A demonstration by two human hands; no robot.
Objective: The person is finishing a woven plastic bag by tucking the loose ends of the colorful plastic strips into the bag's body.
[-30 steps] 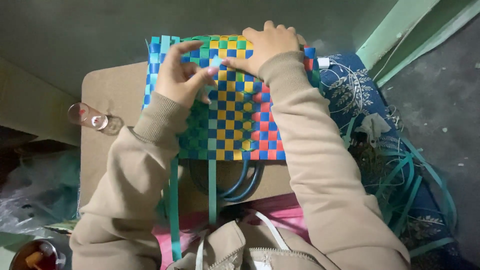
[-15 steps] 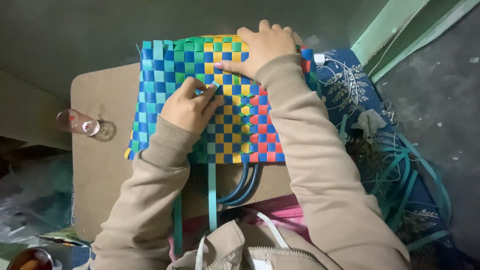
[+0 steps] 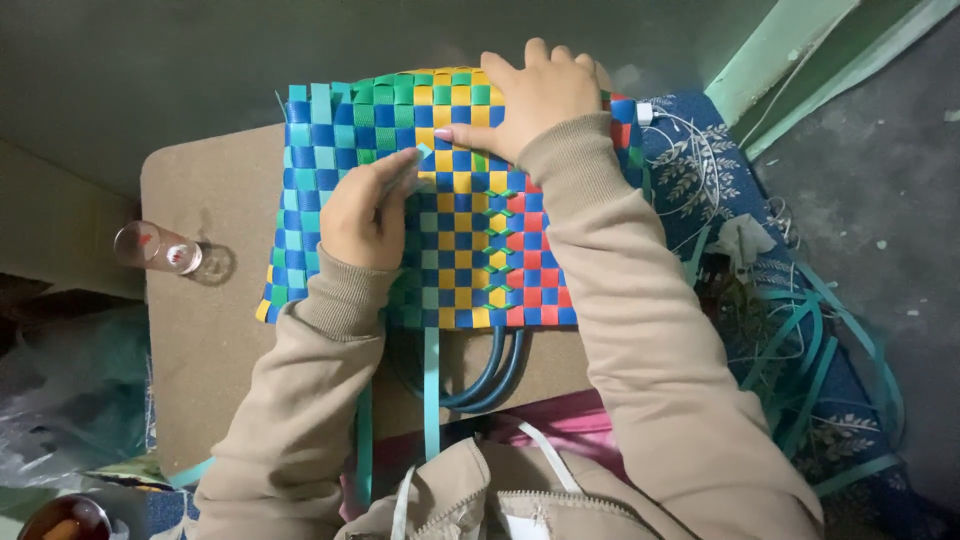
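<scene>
A bare concrete floor and a dull green wall frame a low brown board (image 3: 215, 340) that serves as a worktable, seen from above. On it lies a woven basket (image 3: 470, 250) of plastic strips in blue, teal, green, yellow and red, flat on its side, its two dark blue handles (image 3: 492, 378) curving toward the person. The left hand (image 3: 362, 215) rests on the weave, its fingers pressed together and pinching the end of a teal strip (image 3: 431, 395) that runs under the basket and down toward the lap. The right hand (image 3: 530, 95) lies spread and flat on the far edge, holding the basket still, gripping nothing. As a judgement: if the flat hand lifts, the basket could slide on the smooth board and the pinched strip could slip out of its slot or kink where it bends. A small clear glass (image 3: 160, 248) lies on its side at the board's left edge and could roll off if the board is jogged. Loose teal strips (image 3: 830, 350) coil on a blue patterned cloth (image 3: 700, 170) to the right, near a white cable (image 3: 690, 125), where they could tangle. No package, label or sign can be made out.
</scene>
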